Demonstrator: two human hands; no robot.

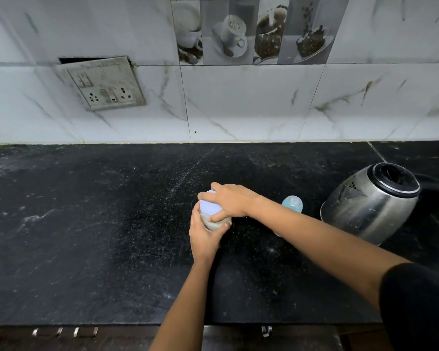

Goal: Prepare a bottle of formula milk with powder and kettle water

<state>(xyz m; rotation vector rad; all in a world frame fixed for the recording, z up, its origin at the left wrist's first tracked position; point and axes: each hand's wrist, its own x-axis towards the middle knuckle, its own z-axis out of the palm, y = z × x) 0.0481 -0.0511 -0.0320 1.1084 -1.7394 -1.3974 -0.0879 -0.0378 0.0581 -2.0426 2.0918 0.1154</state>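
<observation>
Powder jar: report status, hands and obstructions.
Left hand grips powder jar body; right hand grips its lid, lid on. Baby bottle and kettle stand to the right, untouched. Nothing in the way.

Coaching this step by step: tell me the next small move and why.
Probably twist the lid off: the right hand grips the lid of the powder jar while the left hand holds its body steady. The lid looks seated, so powder cannot yet reach the bottle beside the kettle.
</observation>
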